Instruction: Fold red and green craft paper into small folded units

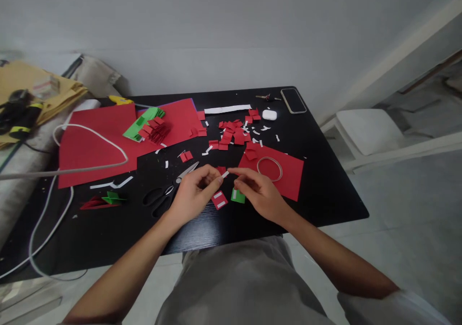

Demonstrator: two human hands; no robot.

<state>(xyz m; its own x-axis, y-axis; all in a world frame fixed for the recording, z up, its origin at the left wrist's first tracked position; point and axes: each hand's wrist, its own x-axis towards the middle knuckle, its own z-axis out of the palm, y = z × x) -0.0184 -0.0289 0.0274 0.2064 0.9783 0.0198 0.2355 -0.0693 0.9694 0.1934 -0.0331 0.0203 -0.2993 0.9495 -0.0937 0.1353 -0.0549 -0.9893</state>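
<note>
Near the front edge of the black table point(325, 190), in the head view, the left hand point(195, 193) and the right hand point(258, 193) meet just above the surface. Between their fingertips is a small white paper strip point(225, 174), touching a small red paper piece point(221, 170). The left hand pinches the red piece with thumb and forefinger. The right hand closes its fingertips on the other end of the strip, as far as I can tell. Both forearms come in from the near side, the wrists are low, and the other fingers are curled loosely.

I judge the strip to be very light, thin and limp, so it will bend or flutter easily. It is best taken at its ends with a gentle fingertip pinch. The red piece looks a little stiffer, but it will crease if it is pressed hard.

Under the hands, on the table, lie a red paper square with two white strips point(219, 200) and a green paper piece with one white strip point(237, 195). Just left of the left hand are scissors with black handles point(162, 195). Beyond the right hand a thin ring point(269, 168) rests on a red paper sheet point(288, 181). Farther off is a scatter of small red cut pieces point(233, 132), and at the far right edge a dark phone point(293, 100).
</note>
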